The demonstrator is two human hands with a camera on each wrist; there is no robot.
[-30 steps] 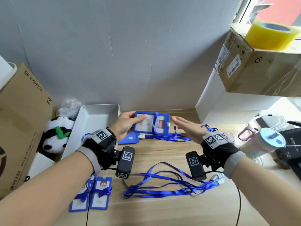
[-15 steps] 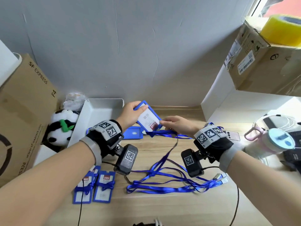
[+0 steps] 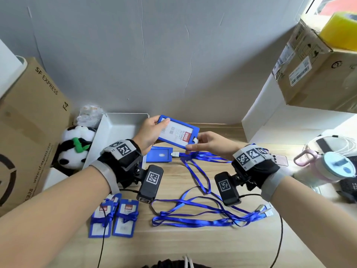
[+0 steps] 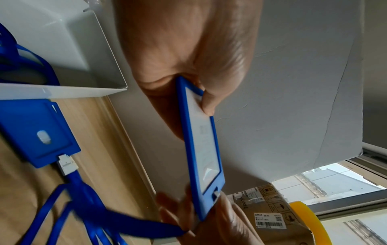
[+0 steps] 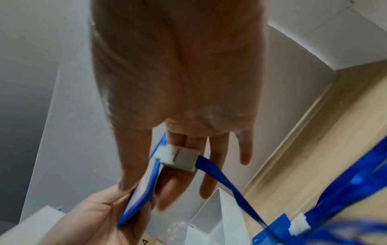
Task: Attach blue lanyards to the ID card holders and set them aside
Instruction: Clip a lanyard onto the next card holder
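Observation:
My left hand [image 3: 154,128] grips the far end of a blue ID card holder [image 3: 177,132] and keeps it face up above the table. My right hand [image 3: 193,145] pinches its slotted end, where a white lanyard clip [image 3: 195,140] sits. In the right wrist view the clip [image 5: 178,157] lies in the holder's slot, and its blue lanyard [image 5: 226,182] trails down to the table. A second holder [image 3: 158,154] with a lanyard clipped on lies just below. Two wrapped holders [image 3: 114,217] lie at front left. Loose lanyards [image 3: 202,211] are spread across the middle.
A white tray [image 3: 119,128] and a panda plush [image 3: 75,147] stand at back left, beside a big cardboard box [image 3: 29,122]. At right are a pink bottle [image 3: 328,167], a phone [image 3: 279,159] and a carton [image 3: 318,70] with a roll of yellow tape [image 3: 342,33].
The holder has been turned and lifted. My right hand, open a second ago, picked up a lanyard end and now pinches it at the holder's slot.

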